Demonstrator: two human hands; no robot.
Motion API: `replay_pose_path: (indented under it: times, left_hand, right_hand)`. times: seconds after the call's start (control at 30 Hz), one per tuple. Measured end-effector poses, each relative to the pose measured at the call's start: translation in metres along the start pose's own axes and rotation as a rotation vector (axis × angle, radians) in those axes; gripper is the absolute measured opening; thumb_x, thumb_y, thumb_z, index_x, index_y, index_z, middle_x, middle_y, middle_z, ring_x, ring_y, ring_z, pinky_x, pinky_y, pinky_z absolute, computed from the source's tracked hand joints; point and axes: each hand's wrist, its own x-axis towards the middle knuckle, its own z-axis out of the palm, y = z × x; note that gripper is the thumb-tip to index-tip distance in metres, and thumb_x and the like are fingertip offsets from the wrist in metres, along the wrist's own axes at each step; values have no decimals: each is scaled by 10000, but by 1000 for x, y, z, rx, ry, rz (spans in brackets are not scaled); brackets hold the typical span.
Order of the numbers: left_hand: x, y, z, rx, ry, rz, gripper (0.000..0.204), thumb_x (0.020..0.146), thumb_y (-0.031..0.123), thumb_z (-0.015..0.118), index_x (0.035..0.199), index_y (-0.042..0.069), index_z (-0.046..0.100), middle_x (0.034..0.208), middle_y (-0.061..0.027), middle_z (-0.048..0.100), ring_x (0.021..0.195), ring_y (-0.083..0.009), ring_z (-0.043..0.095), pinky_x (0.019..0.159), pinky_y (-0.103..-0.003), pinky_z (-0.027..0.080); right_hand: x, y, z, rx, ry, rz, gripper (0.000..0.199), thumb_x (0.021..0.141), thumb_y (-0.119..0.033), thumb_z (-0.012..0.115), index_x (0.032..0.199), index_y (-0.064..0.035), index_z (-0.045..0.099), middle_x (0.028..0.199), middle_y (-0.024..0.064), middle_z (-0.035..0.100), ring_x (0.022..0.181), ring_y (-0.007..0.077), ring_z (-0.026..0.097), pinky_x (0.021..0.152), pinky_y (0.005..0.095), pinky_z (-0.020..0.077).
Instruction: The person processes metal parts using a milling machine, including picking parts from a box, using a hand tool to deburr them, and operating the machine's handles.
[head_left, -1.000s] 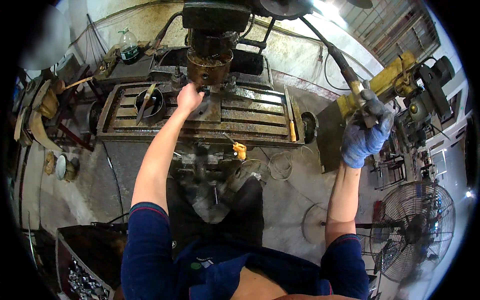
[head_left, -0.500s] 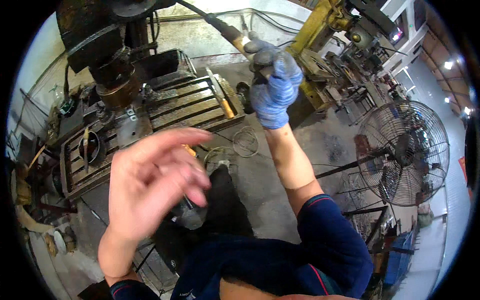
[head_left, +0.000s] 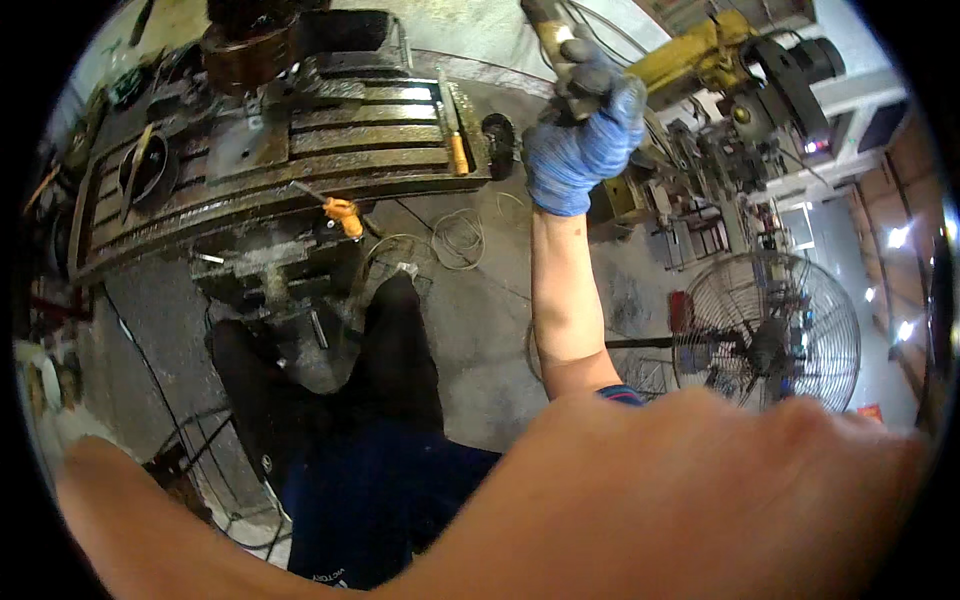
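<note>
My right hand (head_left: 585, 140), in a blue glove with dark grey fingertips, is raised at the upper middle. Its fingers are wrapped round a lever handle (head_left: 548, 28) with a worn, pale grip. My left hand (head_left: 710, 480) is bare and very close, crossing the lower right; its fingers are not distinguishable. Left of the gloved hand stands a greasy machine head (head_left: 245, 52) above a slotted metal bed (head_left: 380, 138). Under the head lies a flat metal plate (head_left: 235, 150). A file (head_left: 455, 130) with an orange handle rests on the bed's right end.
An orange-handled tool (head_left: 342, 213) lies by the bed's front edge. A dark bowl (head_left: 150, 170) with a stick across it sits at the bed's left. Coiled cable (head_left: 458, 238) lies on the floor. To the right stand a large wire-caged fan (head_left: 768, 340) and a yellow machine (head_left: 690, 55).
My left hand has swung from above the bed's front edge to the lower right, close to the view. The view has tilted down. My right hand stays on the lever handle.
</note>
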Motion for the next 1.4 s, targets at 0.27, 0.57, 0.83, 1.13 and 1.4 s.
replay_pose_path:
  times: [0.27, 0.57, 0.83, 1.13, 1.4]
  left_hand:
    - [-11, -12, -12, 150, 0, 64, 315, 785, 156, 502, 1011, -56, 557, 751, -187, 598, 715, -310, 593, 668, -374, 473]
    - [-99, -42, -109, 1775, 369, -458, 240, 745, 173, 554, 914, 14, 614, 667, -115, 608, 664, -259, 630, 592, -386, 479]
    - [-169, 36, -103, 1970, 299, -504, 135, 734, 147, 525, 800, 38, 570, 648, -150, 596, 664, -328, 610, 562, -421, 482]
    - [-421, 90, 50, 1601, 1636, -901, 362, 789, 163, 554, 1137, 64, 555, 802, -175, 618, 725, -285, 601, 675, -352, 471]
    - [-576, -2, 107, 871, 1982, -965, 371, 774, 164, 604, 1056, -72, 554, 777, -159, 627, 579, -177, 584, 565, -296, 474]
  right_hand:
    - [-15, 8, 5, 162, 96, 130, 391, 832, -360, 555, 700, 7, 587, 794, 147, 624, 595, 148, 525, 572, 267, 417]
    - [-5, -1, 2, 79, 91, 90, 258, 806, -262, 559, 663, -47, 557, 586, 8, 469, 636, 165, 478, 874, 436, 378]
    - [13, 21, -38, 142, 68, 181, 279, 841, -182, 441, 876, 13, 636, 825, 97, 622, 746, 173, 549, 768, 310, 420]
    - [28, 12, -41, -837, -59, -369, 175, 761, 19, 595, 935, 21, 618, 884, 105, 649, 758, 198, 610, 666, 287, 484]
    - [50, -6, -8, -597, -7, -297, 141, 751, 0, 597, 890, 10, 621, 827, 103, 654, 709, 215, 620, 617, 299, 486]
